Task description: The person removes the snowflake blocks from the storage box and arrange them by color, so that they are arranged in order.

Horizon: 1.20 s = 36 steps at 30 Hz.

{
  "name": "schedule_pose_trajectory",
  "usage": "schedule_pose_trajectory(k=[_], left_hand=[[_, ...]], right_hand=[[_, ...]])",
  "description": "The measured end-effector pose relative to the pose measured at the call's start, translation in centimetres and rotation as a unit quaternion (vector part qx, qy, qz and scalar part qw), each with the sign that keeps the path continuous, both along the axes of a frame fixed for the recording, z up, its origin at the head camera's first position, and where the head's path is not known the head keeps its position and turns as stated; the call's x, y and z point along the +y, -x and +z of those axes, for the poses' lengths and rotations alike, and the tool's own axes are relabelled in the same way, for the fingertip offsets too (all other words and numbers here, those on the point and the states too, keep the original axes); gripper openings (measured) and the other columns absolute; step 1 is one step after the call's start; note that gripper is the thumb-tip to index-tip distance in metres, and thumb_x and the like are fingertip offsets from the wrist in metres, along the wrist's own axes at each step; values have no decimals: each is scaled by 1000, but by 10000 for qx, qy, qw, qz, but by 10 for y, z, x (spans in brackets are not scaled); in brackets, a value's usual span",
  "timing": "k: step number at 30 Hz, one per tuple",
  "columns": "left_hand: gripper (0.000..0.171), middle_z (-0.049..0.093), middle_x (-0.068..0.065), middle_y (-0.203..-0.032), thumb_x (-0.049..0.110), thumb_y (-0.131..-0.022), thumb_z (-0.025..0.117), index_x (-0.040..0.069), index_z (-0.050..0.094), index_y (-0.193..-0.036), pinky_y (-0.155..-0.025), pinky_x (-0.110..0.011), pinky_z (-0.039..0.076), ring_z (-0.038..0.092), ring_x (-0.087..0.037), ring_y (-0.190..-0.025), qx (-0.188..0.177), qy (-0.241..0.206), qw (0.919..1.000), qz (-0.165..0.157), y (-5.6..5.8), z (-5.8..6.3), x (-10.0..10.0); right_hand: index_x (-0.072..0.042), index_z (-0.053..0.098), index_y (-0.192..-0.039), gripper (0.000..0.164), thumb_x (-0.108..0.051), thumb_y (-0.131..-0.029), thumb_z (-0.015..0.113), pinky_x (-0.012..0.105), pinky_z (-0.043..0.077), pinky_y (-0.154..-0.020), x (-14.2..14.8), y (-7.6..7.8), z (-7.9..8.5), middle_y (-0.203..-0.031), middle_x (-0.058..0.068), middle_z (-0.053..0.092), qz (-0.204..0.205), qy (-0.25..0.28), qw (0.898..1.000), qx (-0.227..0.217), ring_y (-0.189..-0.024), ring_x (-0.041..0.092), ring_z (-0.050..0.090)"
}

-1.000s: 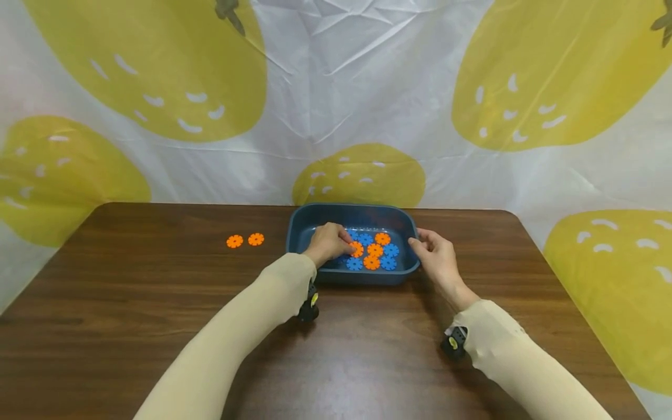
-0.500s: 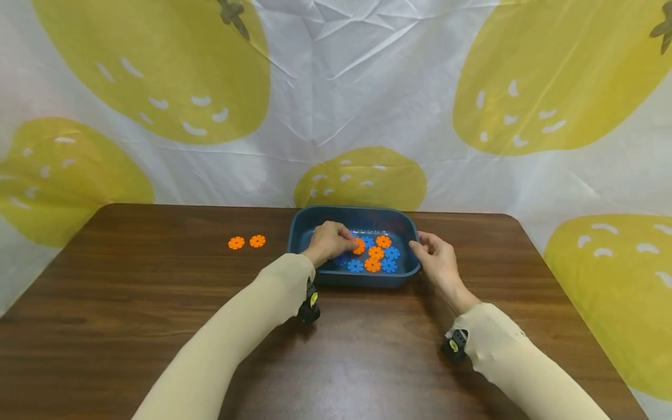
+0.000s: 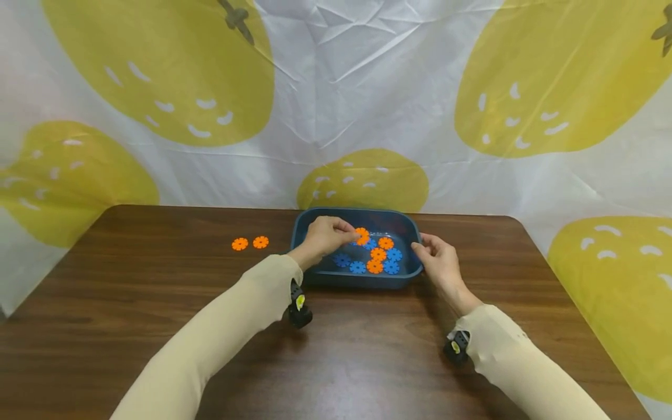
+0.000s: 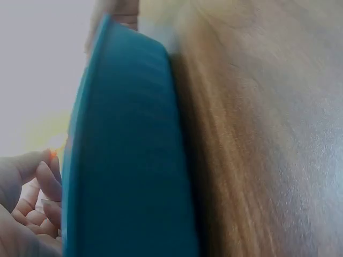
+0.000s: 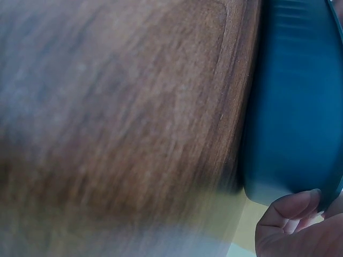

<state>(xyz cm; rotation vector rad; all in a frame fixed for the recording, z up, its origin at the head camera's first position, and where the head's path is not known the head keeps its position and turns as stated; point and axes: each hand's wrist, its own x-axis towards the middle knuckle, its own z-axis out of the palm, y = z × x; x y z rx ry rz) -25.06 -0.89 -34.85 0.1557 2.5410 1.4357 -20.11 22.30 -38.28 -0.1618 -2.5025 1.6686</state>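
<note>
My left hand (image 3: pixel 326 236) is over the dark blue basin (image 3: pixel 357 280), pinching an orange snowflake disc (image 3: pixel 362 235) between thumb and fingertips. In the left wrist view those fingertips show past the basin's wall (image 4: pixel 128 144), with a bit of orange at their ends. At the basin's right end my right hand (image 3: pixel 440 262) grips the rim, thumb on the near side, as the right wrist view also shows. Inside the basin lie several blue snowflake discs (image 3: pixel 358 267) and several orange ones (image 3: pixel 375 266). My left hand hides part of the basin's left side.
Two orange snowflake discs, one farther left (image 3: pixel 240 244) and one beside it (image 3: pixel 261 242), lie flat on the brown wooden table (image 3: pixel 157 291) left of the basin. A white cloth with yellow fruit prints (image 3: pixel 362 181) hangs behind the table's back edge.
My left hand has picked the orange disc out from among the others and raised it a little. Blue discs that it covered now show. My right hand keeps its grip on the rim.
</note>
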Motion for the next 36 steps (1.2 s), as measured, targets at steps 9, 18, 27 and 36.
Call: schedule_pose_trajectory(k=[9,18,27,36], left_hand=[[26,66,-11,-98,29,-87,68,8,68,-103,-75,-40,47,57,-28,-84,-204,-593,9977,272,-1,17,-40],[33,57,2,-85,35,-86,68,7,67,-106,-56,-24,36,47,-13,-68,-243,-527,9956,736,5,18,-97],[39,55,6,-80,34,-89,65,5,62,-114,-47,-22,31,34,-4,-47,-549,-531,9913,1068,7,8,-154],[41,54,3,-80,35,-91,61,4,58,-117,-55,-25,37,38,-6,-52,-776,-141,9864,1441,6,-7,-204]], right_hand=[[6,53,-126,39,-15,-95,56,24,46,-47,0,1,-1,-65,-2,50,3,109,9999,3,-49,3,46],[5,54,-125,37,-15,-95,56,24,45,-46,-2,3,-1,-66,0,50,-12,62,10000,68,-48,4,45],[6,53,-126,37,-14,-95,55,24,45,-46,-3,3,-1,-68,5,51,11,100,9999,76,-48,5,46],[6,52,-127,39,-15,-95,56,23,45,-47,-3,2,0,-68,5,51,37,87,10000,16,-48,4,46]])
